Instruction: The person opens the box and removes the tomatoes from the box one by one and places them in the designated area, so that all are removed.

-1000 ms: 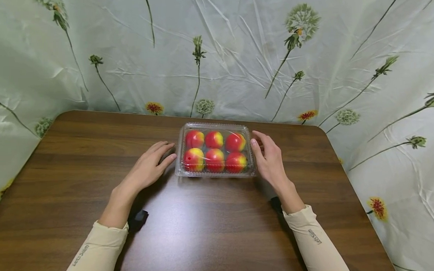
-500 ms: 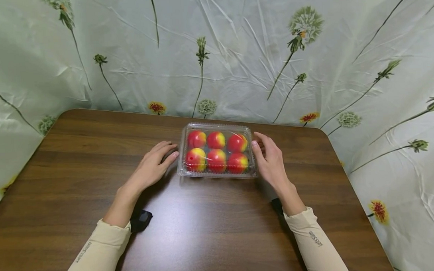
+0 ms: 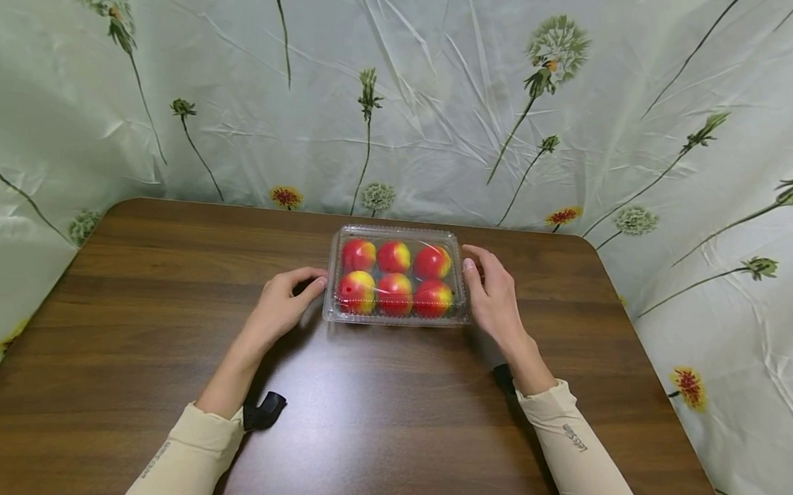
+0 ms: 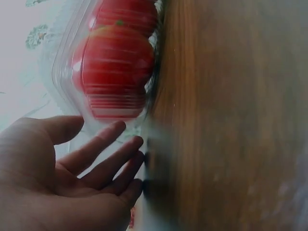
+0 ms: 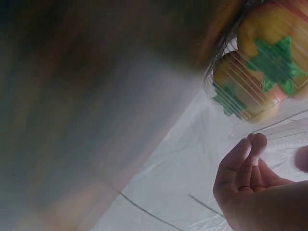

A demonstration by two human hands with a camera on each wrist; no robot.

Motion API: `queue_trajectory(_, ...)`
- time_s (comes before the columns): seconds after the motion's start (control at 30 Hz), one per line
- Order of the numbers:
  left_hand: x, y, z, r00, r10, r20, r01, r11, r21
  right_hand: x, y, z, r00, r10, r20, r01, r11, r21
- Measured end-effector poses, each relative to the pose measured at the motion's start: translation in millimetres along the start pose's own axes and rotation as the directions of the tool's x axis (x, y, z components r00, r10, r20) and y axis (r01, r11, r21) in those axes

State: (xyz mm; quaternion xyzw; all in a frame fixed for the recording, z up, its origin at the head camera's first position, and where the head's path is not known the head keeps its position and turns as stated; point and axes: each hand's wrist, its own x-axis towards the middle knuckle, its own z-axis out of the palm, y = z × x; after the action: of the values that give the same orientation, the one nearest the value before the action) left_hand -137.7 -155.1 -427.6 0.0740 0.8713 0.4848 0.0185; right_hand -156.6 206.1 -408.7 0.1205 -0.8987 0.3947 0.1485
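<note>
Floral sheet (image 3: pixel 430 93), one: hung beyond both sets of fingertips, as I read it over the head feed.

Brown wooden table (image 3: pixel 142 300), one: beneath the fingers.

Cream sleeves (image 3: pixel 187 459), two: well behind the fingers.

Clear plastic container (image 3: pixel 399 321), one: on the table between left and right fingers, each end just beside the tips.

Left hand (image 3: pixel 283 302): fingers relaxed, extended and parted from the thumb; from here I cannot tell whether the tips touch the container.

Right hand (image 3: pixel 493 291): fingers loosely bent, close together; contact with the opposite end likewise unclear to me.

Round red-and-yellow fruits (image 3: pixel 394 291), six: inside the container, two rows of three, between the hands' fingers.

Green star-shaped leaves (image 5: pixel 276 62): on fruits near the right fingers.
</note>
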Motion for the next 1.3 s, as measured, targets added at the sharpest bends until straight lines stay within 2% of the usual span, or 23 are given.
queue_trajectory(0.17, -1.5, 1.0, 1.4, 1.0, -0.02, -0.015, 0.019, 1.0, -0.015, 0, -1, -1, 0.999, 0.042, 0.023, -0.042, 0.999, 0.006)
queue_trajectory(0.37, -1.2, 0.1, 2.4, 1.0, -0.025, -0.002, 0.025, 1.0, -0.018, 1, 2, -6, 0.991, 0.111, 0.08, -0.116, 0.992, 0.058)
queue_trajectory(0.6, 0.5, -4.9, 4.7, 1.0, -0.016, 0.006, 0.016, 0.999, -0.035, 2, 4, -16, 0.98, 0.133, 0.151, -0.154, 0.979, 0.134)
queue_trajectory(1.0, -0.6, -5.9, 2.1, 1.0, -0.028, -0.008, 0.027, 0.998, -0.062, 3, 1, -20, 0.952, 0.175, 0.25, -0.227, 0.954, 0.194)
queue_trajectory(1.2, -2.2, -5.8, 1.3, 1.0, 0.005, 0.012, -0.003, 0.991, -0.131, 2, 2, -20, 0.946, 0.187, 0.266, -0.249, 0.943, 0.22)
queue_trajectory(1.3, -3.1, -4.7, 1.6, 0.999, 0.008, 0.032, 0.0, 0.976, -0.216, 1, 1, -19, 0.948, 0.189, 0.255, -0.247, 0.944, 0.219)
